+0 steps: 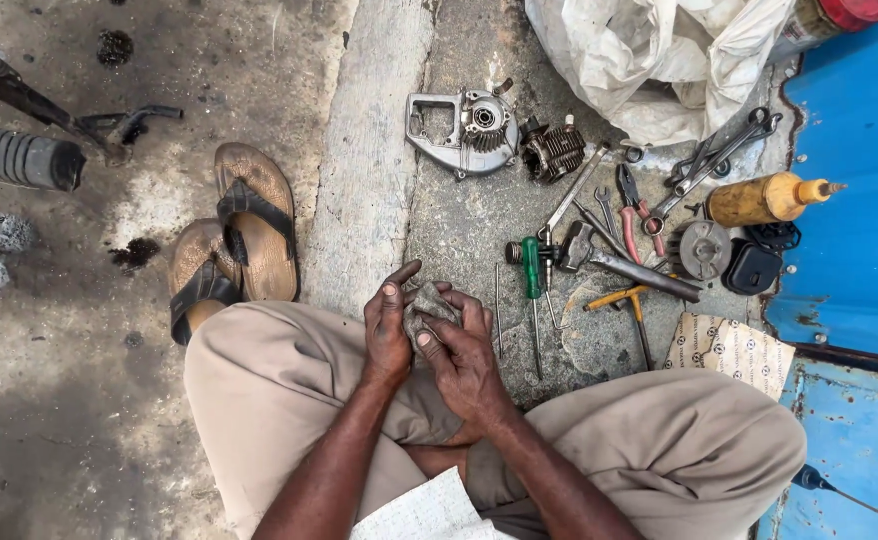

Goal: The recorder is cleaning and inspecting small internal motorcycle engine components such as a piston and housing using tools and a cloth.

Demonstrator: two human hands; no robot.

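Both hands meet over my lap, between my knees in tan trousers. A small grey, grimy metal part (428, 306) sits between them. My left hand (389, 330) grips its left side with the index finger stretched up. My right hand (464, 355) wraps the part from the right and below, thumb pressed on it. Most of the part is hidden by the fingers.
On the concrete ahead lie a silver engine casing (464, 132), a finned cylinder (555, 152), a green-handled screwdriver (532, 268), a hammer (609, 258), pliers (635, 208), spanners (719, 155), a yellow oil bottle (764, 198) and a white bag (659, 55). Brown sandals (234, 235) lie left. A blue metal surface (859, 250) stands right.
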